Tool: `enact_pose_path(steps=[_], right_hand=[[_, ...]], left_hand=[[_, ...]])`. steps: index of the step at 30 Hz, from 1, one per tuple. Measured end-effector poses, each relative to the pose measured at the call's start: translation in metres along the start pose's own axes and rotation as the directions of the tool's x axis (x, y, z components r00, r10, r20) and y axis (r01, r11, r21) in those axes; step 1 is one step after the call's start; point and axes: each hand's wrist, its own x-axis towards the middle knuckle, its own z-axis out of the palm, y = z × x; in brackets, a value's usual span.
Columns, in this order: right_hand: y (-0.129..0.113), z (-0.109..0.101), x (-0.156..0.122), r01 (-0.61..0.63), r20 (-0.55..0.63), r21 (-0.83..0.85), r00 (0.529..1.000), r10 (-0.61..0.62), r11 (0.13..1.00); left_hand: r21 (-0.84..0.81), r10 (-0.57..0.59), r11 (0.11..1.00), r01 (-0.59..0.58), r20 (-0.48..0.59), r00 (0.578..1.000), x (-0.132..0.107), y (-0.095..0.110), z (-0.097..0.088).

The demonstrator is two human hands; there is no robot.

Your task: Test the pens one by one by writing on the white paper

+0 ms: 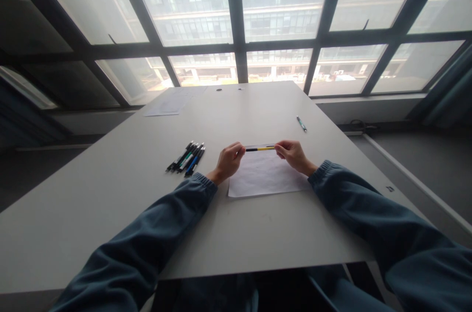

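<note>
Yellow-black pen held level above white paper sheet, long axis running left-right. Left hand pinches black end, right hand pinches opposite end. Pen cluster lies on tabletop to left; lone pen farther right.

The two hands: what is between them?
In the head view, a yellow-black pen spans from left hand to right hand, above a paper sheet.

A sheet lies on the table; over its far edge a pen spans between the left hand and right hand. A pen bunch lies left of the sheet, a lone pen behind it rightward, papers far behind it leftward.
</note>
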Motion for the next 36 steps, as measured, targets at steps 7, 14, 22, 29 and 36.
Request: enact_pose_path(steps=[7, 14, 22, 29, 36], right_hand=[[0.003, 0.000, 0.001, 0.035, -0.005, -0.006, 0.999, -0.035, 0.999], [0.005, 0.004, 0.000, 0.087, -0.007, -0.036, 0.996, -0.088, 0.996], [0.003, 0.002, 0.002, 0.098, -0.077, 0.013, 0.992, -0.097, 0.995], [0.008, 0.000, 0.005, 0.088, -0.125, 0.022, 0.989, -0.085, 0.996], [0.009, 0.000, 0.004, 0.088, -0.115, 0.001, 0.990, -0.087, 0.996]], left_hand=[[-0.006, -0.016, 1.000, 0.016, -0.012, 1.000, -0.001, 0.002, 0.001], [-0.070, -0.078, 0.995, 0.074, -0.055, 0.995, -0.001, -0.002, 0.004], [-0.189, -0.101, 0.977, 0.098, -0.005, 0.995, 0.001, -0.009, 0.006], [-0.141, -0.070, 0.989, 0.055, -0.106, 0.992, 0.003, -0.005, 0.007], [-0.072, -0.020, 0.997, 0.007, -0.178, 0.984, 0.003, -0.002, 0.008]])
